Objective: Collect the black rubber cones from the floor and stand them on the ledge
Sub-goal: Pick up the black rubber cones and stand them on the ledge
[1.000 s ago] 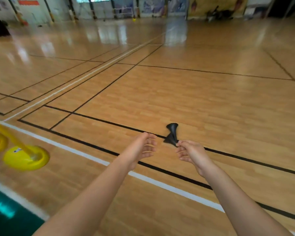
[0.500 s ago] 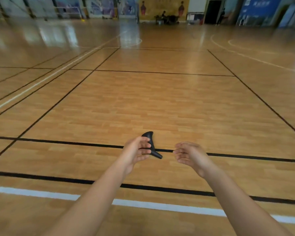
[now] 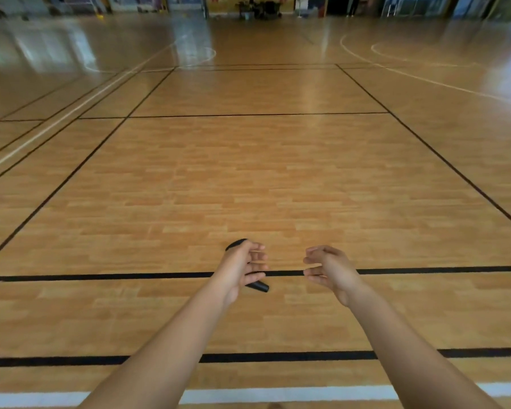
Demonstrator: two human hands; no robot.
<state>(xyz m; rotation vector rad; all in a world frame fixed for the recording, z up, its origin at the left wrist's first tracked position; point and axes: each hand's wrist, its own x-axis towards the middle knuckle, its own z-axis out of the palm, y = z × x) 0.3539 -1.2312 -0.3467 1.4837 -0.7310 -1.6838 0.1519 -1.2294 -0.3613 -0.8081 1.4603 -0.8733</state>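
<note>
One broad wooden gym floor (image 3: 248,178), filling nearly the whole view and glossy toward the far wall (image 3: 160,1). Along that wall, blurred posters, furniture and figures, too small to make out. Crossing the boards, black court lines (image 3: 101,276) and, nearest the camera, a white line (image 3: 278,395). No ledge anywhere in sight.

Reaching forward over the lines, two bare forearms (image 3: 171,335). To one side, right hand (image 3: 328,270) carrying nothing, fingers loosely curled, palm turned inward, well apart from its partner. To the other, left hand (image 3: 242,267) wrapped around a black rubber cone (image 3: 258,286) and holding it off the floor: narrow end poking out below the little finger, a darker, wider edge showing above the thumb side. Whether one cone or two nested together, impossible to tell behind the fingers.

Judging by all this, mid-carry: pick-up done for this piece, placing not yet begun. Next, probably either scanning for more cones or turning to find the ledge. On arrival, calls for rotating the cone wide end down, setting the base flat and letting go only once steady. Soft rubber, likely to flex under a hard squeeze, so better a light grip near the middle.
</note>
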